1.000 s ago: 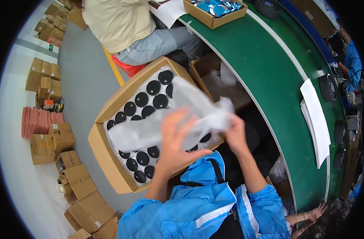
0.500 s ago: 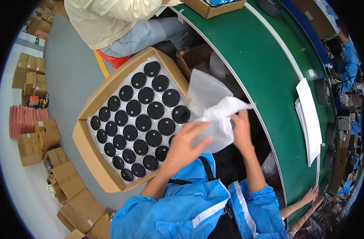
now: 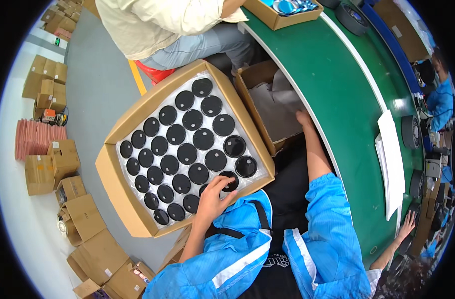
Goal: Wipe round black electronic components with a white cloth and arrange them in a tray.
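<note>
An open cardboard carton (image 3: 110, 172) on my left holds rows of round black discs (image 3: 186, 153), set in clear, wrinkled plastic. My left hand (image 3: 213, 202) is over the carton's near right part, thumb apart from the fingers, fingertips at one disc and seemingly resting on it. My right arm stretches down beside the green table's edge. The right hand (image 3: 303, 118) is over a second carton (image 3: 260, 112), close to a crumpled white sheet (image 3: 284, 93) inside it. Its fingers are mostly hidden, so whether it grips the sheet does not show.
A green table (image 3: 332, 89) curves along my right, carrying a stack of white paper (image 3: 389, 164), black wheels (image 3: 411, 132) and a box of blue parts (image 3: 287, 19). A seated person in a cream jacket (image 3: 162, 20) is ahead. Cardboard boxes (image 3: 95, 219) line the left floor.
The white sheet has left the space between my hands; a white sheet now shows in the second carton. My right hand moved forward there; my left dropped back onto the discs.
</note>
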{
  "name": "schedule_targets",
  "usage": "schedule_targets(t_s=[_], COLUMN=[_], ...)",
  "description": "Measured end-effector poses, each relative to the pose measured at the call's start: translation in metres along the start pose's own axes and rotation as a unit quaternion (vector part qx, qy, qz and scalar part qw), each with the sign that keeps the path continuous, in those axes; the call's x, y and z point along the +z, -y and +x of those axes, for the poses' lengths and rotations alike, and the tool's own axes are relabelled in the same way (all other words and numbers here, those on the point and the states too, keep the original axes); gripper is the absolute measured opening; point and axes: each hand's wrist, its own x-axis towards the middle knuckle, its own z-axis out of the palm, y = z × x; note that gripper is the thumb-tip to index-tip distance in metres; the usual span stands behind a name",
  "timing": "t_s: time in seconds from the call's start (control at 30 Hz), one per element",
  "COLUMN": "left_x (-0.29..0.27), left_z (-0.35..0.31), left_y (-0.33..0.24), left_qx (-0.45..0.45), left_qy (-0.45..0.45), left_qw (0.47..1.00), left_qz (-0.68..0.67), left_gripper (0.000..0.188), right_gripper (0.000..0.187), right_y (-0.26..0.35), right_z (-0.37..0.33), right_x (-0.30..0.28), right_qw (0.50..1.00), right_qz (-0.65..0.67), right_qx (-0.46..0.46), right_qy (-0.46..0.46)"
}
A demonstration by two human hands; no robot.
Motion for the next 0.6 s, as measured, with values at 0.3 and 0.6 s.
schedule_targets(t_s=[0.3,0.6], left_x=[0.045,-0.018], left_z=[0.057,0.069], left_y=[0.011,0.015], left_qx=[0.146,0.069], left_qy=[0.003,0.137], left_qw=[0.959,0.987], left_qz=[0.243,0.037], left_gripper=[0.062,0.048], right_gripper=[0.058,0.026], right_y=[0.101,0.119], right_z=[-0.174,-0.298], right_x=[-0.1,-0.166], right_qw=[0.959,0.945], right_qz=[0.183,0.249], right_qx=[-0.209,-0.202], right_qy=[0.058,0.063])
